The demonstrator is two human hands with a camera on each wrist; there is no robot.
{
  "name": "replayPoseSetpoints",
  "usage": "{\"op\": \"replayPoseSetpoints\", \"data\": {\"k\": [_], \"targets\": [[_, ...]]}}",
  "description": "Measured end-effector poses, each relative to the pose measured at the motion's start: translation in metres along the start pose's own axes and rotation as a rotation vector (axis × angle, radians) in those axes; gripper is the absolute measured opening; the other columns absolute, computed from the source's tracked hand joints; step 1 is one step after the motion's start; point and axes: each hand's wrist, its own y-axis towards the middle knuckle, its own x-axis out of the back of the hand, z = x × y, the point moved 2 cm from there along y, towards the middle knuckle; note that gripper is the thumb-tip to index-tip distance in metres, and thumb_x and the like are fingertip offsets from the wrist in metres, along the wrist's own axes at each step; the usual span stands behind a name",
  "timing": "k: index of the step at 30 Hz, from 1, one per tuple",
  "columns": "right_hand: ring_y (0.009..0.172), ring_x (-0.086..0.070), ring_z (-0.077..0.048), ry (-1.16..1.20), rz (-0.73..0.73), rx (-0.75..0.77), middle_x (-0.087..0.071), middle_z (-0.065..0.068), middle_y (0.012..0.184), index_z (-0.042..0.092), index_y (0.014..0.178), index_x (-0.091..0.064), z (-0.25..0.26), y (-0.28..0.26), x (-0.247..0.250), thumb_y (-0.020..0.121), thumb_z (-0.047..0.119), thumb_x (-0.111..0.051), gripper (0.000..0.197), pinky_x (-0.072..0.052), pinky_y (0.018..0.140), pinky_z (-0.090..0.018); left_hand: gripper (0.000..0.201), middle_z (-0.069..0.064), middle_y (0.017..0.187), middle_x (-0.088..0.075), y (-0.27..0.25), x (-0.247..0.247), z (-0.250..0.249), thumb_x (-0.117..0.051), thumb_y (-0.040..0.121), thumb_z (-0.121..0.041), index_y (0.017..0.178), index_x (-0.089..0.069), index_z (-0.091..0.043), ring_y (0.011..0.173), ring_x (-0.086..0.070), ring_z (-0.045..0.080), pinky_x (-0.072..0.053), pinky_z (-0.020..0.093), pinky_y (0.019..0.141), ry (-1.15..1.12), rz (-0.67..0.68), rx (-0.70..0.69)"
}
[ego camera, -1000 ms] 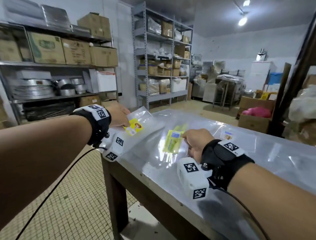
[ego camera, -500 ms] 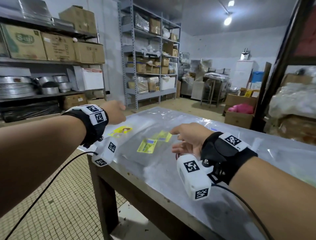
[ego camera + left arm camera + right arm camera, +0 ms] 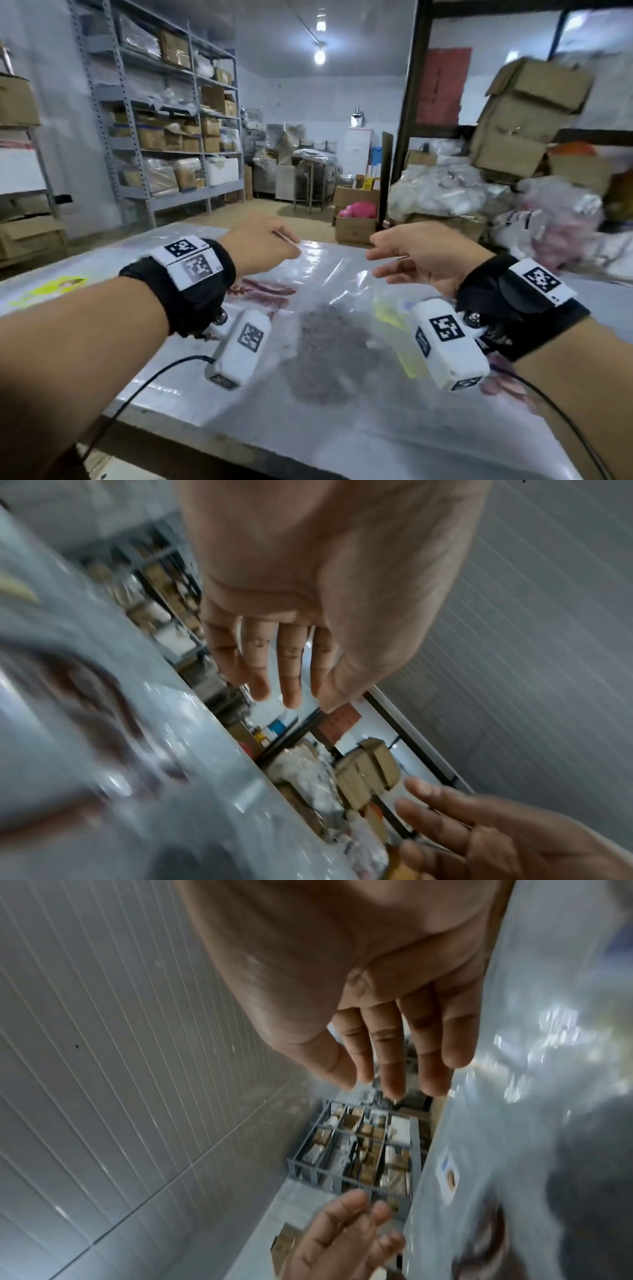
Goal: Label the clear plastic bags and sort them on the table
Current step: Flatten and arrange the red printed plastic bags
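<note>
Clear plastic bags (image 3: 329, 284) lie flat across the metal table (image 3: 239, 425); one shows a red print (image 3: 263, 291), another a yellow label (image 3: 387, 308). A bag with a yellow label (image 3: 51, 289) lies at the far left. My left hand (image 3: 267, 246) hovers above the bags with fingers straight and relaxed, holding nothing; the left wrist view shows its fingers (image 3: 270, 664) spread. My right hand (image 3: 411, 253) hovers opposite it, also empty, its fingers (image 3: 404, 1053) extended in the right wrist view. The two hands are apart, both over the far half of the table.
Grey metal shelving (image 3: 164, 130) with boxes stands at the left and back. Stacked cardboard boxes (image 3: 524, 113) and full plastic sacks (image 3: 442, 192) crowd the right behind a dark post (image 3: 407, 120). An open box with something pink (image 3: 358, 212) sits on the floor beyond the table.
Both hands have let go of the labelled bags at the left and moved right and up. The view has swung right, so those bags now lie at the far left.
</note>
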Motion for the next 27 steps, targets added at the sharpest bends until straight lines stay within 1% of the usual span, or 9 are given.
{"op": "replayPoseSetpoints", "data": {"k": [2,8,11,13,16,19,21,25,27], "targets": [[0.077,-0.072,-0.024,-0.043,-0.076,-0.001,-0.076,-0.009,0.101,0.008,0.110,-0.067,-0.012,-0.005,0.043,0.094,0.018,-0.067,0.019,-0.057,0.071,-0.034,0.008,0.002,0.100,-0.070,0.005,-0.042,-0.028,-0.070,0.092,-0.021,0.100,-0.070,-0.020,0.086,-0.065,0.017,-0.056,0.031,0.078,-0.123,0.050,0.004],[0.082,-0.072,-0.021,-0.296,-0.136,-0.059,-0.077,-0.004,0.097,0.015,0.097,-0.075,-0.049,-0.014,0.136,0.087,0.021,-0.078,0.012,-0.057,0.089,-0.041,0.005,0.009,0.098,-0.067,0.024,-0.134,-0.093,-0.068,0.093,-0.014,0.097,-0.071,-0.016,0.081,-0.059,0.017,-0.047,0.022,0.060,-0.383,0.152,0.047],[0.087,-0.067,-0.012,-0.512,-0.177,-0.064,-0.073,0.005,0.096,0.018,0.099,-0.076,-0.063,-0.018,0.158,0.077,0.029,-0.087,0.027,-0.052,0.073,-0.027,0.005,0.007,0.098,-0.067,0.033,-0.165,-0.111,-0.067,0.093,-0.013,0.095,-0.071,-0.017,0.076,-0.058,0.015,-0.043,0.022,0.060,-0.494,0.178,0.081],[0.091,-0.065,-0.011,-0.599,-0.148,-0.086,-0.073,0.006,0.096,0.020,0.096,-0.076,-0.075,-0.018,0.165,0.069,0.036,-0.091,0.035,-0.048,0.071,-0.024,0.006,0.004,0.100,-0.068,0.039,-0.182,-0.117,-0.068,0.094,-0.015,0.097,-0.072,-0.018,0.075,-0.058,0.014,-0.043,0.023,0.061,-0.526,0.194,0.103],[0.096,-0.068,-0.019,-0.689,-0.056,-0.113,-0.077,0.002,0.097,0.023,0.086,-0.080,-0.092,-0.015,0.169,0.065,0.037,-0.093,0.029,-0.052,0.082,-0.031,0.005,0.003,0.101,-0.068,0.043,-0.198,-0.117,-0.069,0.094,-0.015,0.098,-0.072,-0.017,0.080,-0.058,0.016,-0.044,0.025,0.065,-0.574,0.197,0.110],[0.089,-0.071,-0.020,-0.699,-0.082,-0.061,-0.078,0.003,0.087,0.026,0.077,-0.080,-0.098,-0.016,0.172,0.074,0.027,-0.088,0.008,-0.050,0.067,-0.021,0.009,0.004,0.096,-0.064,0.042,-0.204,-0.110,-0.067,0.096,-0.015,0.103,-0.072,-0.012,0.082,-0.056,0.016,-0.048,0.026,0.070,-0.606,0.179,0.097],[0.084,-0.069,-0.015,-0.702,-0.091,-0.030,-0.077,0.007,0.084,0.027,0.078,-0.081,-0.098,-0.019,0.173,0.077,0.029,-0.086,0.005,-0.049,0.066,-0.019,0.008,0.005,0.092,-0.062,0.040,-0.201,-0.104,-0.067,0.096,-0.015,0.100,-0.072,-0.011,0.080,-0.054,0.015,-0.048,0.025,0.069,-0.605,0.176,0.083],[0.092,-0.063,-0.004,-0.769,0.000,-0.031,-0.072,0.016,0.096,0.031,0.101,-0.078,-0.099,-0.026,0.171,0.058,0.056,-0.088,0.051,-0.045,0.076,-0.019,0.005,0.003,0.090,-0.063,0.037,-0.191,-0.094,-0.069,0.095,-0.019,0.094,-0.072,-0.015,0.078,-0.055,0.014,-0.048,0.027,0.071,-0.604,0.180,0.063],[0.096,-0.064,-0.007,-0.785,-0.017,-0.020,-0.073,0.014,0.099,0.031,0.098,-0.079,-0.100,-0.026,0.170,0.064,0.049,-0.089,0.040,-0.047,0.079,-0.020,0.006,0.003,0.089,-0.063,0.034,-0.189,-0.093,-0.069,0.095,-0.020,0.094,-0.071,-0.014,0.077,-0.056,0.014,-0.049,0.026,0.071,-0.613,0.199,0.065]]}}
